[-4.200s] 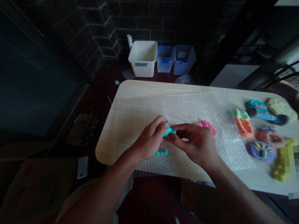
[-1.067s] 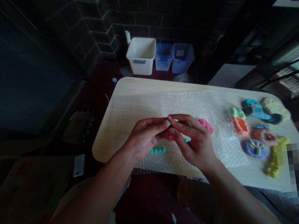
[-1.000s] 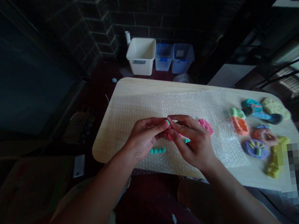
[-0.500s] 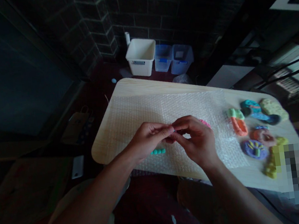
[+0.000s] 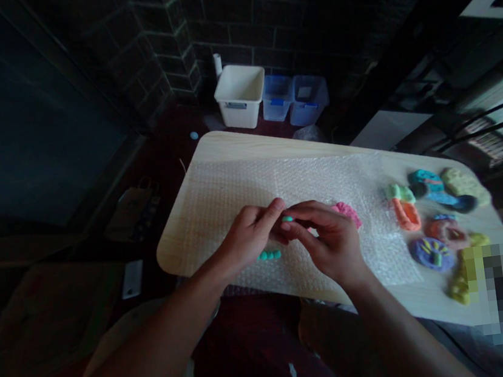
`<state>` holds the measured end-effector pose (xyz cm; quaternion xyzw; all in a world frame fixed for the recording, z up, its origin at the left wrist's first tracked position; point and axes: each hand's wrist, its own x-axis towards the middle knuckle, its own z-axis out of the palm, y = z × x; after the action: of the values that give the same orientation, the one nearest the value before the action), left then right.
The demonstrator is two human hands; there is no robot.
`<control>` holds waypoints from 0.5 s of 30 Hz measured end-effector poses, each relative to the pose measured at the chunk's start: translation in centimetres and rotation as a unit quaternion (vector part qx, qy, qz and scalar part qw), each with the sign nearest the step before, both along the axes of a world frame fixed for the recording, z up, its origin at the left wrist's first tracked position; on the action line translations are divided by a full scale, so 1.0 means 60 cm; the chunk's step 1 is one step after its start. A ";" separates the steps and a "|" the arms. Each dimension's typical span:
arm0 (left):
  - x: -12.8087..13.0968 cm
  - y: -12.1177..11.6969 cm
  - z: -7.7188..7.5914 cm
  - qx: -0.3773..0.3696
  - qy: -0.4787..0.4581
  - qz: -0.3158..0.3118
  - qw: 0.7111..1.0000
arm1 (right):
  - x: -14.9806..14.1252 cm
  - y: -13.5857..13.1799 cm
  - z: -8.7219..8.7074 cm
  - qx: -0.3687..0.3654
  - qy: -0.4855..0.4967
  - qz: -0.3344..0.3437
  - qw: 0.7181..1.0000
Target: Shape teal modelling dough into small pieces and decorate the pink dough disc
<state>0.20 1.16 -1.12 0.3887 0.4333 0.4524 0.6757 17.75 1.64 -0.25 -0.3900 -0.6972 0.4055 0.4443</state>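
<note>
My right hand [image 5: 331, 237] pinches a small teal ball of what looks like modelling clay [image 5: 287, 218] between thumb and fingertips. Close against it on the left, my left hand [image 5: 251, 228] has its thumb raised away from the ball; its other fingers are partly hidden behind. Below the left hand, a short row of teal balls [image 5: 269, 255] lies on the bubble wrap [image 5: 233, 190]. A bumpy pink clay piece [image 5: 349, 213] rests just beyond my right hand, which partly covers it.
The wrap covers much of a pale wooden table [image 5: 245, 140]. Coloured clay-like pieces sit on the right side, among them a purple disc [image 5: 432, 253] and an orange and green one [image 5: 405, 212]. Beyond the far edge stand a white bin [image 5: 241, 107] and blue clear boxes [image 5: 277, 102].
My left thumb has lifted off the fingertips, so the teal ball now shows in my right hand's pinch. More of the pink piece is visible. The view has shifted slightly.
</note>
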 end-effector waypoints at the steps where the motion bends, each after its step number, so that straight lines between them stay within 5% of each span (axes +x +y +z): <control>1: -0.001 0.000 0.002 -0.005 -0.008 -0.006 1.000 | 0.001 0.000 -0.001 0.001 -0.002 -0.011 1.000; 6: -0.006 0.001 0.013 0.030 -0.012 -0.066 0.997 | 0.004 0.001 -0.004 -0.016 0.019 -0.034 0.999; 15: -0.003 0.005 0.008 0.033 -0.031 -0.037 0.998 | 0.002 0.002 0.003 -0.049 0.082 0.045 0.994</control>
<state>0.03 1.47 -0.65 0.4126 0.3825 0.4532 0.6914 17.88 1.76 -0.09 -0.3448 -0.6543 0.4898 0.4616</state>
